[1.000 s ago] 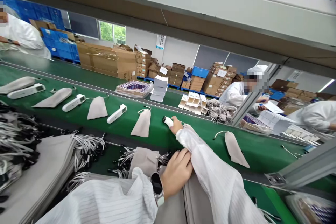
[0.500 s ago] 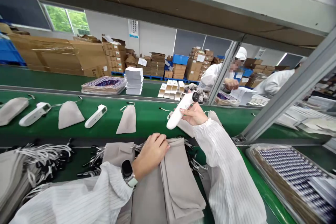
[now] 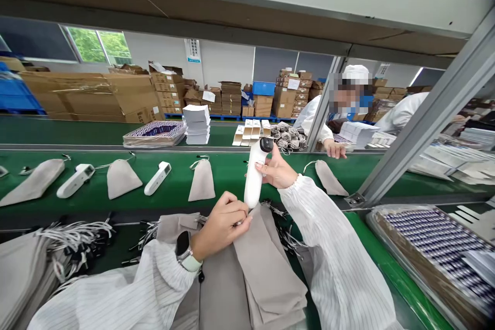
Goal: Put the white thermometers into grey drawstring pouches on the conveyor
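Stacked cardboard cartons fill the far side of a packing hall, and in front of them a green conveyor belt runs across the view under a grey metal frame. Along the belt lie grey drawstring pouches alternating with white handheld devices, well apart from one another. Beyond the frame a co-worker in white rests a hand on the belt's far edge. At the right stands a tray of printed cards.

Nearer, a pile of empty grey pouches lies in front of the person. The left hand pinches the mouth of the top pouch, fingers closed on the fabric. The right hand is wrapped around the upper part of a white thermometer-like device, held upright with its dark head on top and its lower end touching the pouch mouth.

Likely trouble: only one side of the mouth looks pinched, so the opening may stay flat and the device's end could catch on the hem. With the grip high on the body, the smooth casing could slip and drop onto the pile. Loose cords lie near and could snag.
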`<control>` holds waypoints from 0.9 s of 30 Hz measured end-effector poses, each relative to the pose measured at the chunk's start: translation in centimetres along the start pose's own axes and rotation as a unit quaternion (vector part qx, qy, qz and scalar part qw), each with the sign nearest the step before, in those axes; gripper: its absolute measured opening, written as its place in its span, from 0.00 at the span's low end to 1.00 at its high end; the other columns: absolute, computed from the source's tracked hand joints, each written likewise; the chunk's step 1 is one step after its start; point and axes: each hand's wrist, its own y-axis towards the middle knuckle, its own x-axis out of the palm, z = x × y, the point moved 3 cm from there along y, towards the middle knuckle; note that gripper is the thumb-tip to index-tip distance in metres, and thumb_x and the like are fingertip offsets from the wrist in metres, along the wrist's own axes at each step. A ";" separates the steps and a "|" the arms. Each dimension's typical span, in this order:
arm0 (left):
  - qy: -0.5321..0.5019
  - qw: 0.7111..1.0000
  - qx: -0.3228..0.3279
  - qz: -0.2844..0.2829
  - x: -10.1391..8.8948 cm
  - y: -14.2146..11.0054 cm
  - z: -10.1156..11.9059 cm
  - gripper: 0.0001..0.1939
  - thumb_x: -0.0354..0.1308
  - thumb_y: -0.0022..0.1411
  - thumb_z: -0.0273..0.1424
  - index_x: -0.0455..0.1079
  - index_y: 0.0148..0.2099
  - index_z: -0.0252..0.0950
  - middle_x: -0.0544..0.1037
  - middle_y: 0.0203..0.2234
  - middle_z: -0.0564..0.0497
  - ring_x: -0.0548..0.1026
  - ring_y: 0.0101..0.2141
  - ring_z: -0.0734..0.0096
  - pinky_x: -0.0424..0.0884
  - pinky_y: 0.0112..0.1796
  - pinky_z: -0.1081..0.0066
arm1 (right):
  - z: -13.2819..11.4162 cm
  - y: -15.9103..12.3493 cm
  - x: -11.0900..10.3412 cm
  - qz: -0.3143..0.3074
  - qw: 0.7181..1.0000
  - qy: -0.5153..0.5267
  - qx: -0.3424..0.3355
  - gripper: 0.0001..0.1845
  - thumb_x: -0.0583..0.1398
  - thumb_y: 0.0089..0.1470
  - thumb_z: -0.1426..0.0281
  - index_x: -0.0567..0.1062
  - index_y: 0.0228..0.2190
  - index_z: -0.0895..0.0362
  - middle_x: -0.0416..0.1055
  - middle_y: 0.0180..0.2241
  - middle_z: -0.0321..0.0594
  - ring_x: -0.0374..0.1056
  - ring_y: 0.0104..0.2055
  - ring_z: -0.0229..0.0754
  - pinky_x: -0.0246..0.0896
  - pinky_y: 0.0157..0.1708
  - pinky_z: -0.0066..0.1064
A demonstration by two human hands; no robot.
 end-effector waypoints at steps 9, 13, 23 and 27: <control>-0.078 0.995 -0.042 -0.052 0.2 0.1 -0.6 0.13 0.42 0.62 0.32 0.59 0.27 0.35 0.62 0.23 0.53 0.58 0.27 0.74 0.57 0.30 0.73 | 0.4 0.0 -0.3 0.000 1.000 0.015 -0.015 0.37 0.63 0.36 0.67 0.47 0.44 0.42 0.65 0.28 0.28 0.69 0.27 0.40 0.65 0.27 0.40; -0.150 0.984 -0.094 -0.004 -0.2 0.4 -0.3 0.13 0.40 0.62 0.32 0.60 0.29 0.35 0.59 0.26 0.53 0.60 0.28 0.75 0.59 0.30 0.74 | 0.6 0.3 -0.5 0.010 1.000 0.013 -0.021 0.35 0.62 0.37 0.63 0.48 0.44 0.42 0.65 0.28 0.28 0.67 0.25 0.36 0.65 0.26 0.35; -0.059 0.952 -0.241 0.180 -4.4 1.3 -2.5 0.14 0.42 0.60 0.35 0.59 0.25 0.35 0.59 0.27 0.53 0.61 0.33 0.72 0.60 0.37 0.73 | 3.9 -0.6 4.6 -0.180 0.940 -0.280 0.075 0.26 0.48 0.46 0.50 0.70 0.23 0.60 0.61 0.16 0.33 0.55 0.16 0.29 0.50 0.14 0.21; -0.129 0.932 -0.332 0.065 -5.4 1.5 -2.3 0.14 0.43 0.58 0.41 0.60 0.30 0.36 0.60 0.20 0.56 0.61 0.23 0.74 0.59 0.24 0.75 | 1.0 -0.5 1.8 0.089 0.877 -0.454 -0.132 0.20 0.51 0.46 0.54 0.71 0.29 0.57 0.59 0.13 0.29 0.52 0.15 0.30 0.49 0.19 0.22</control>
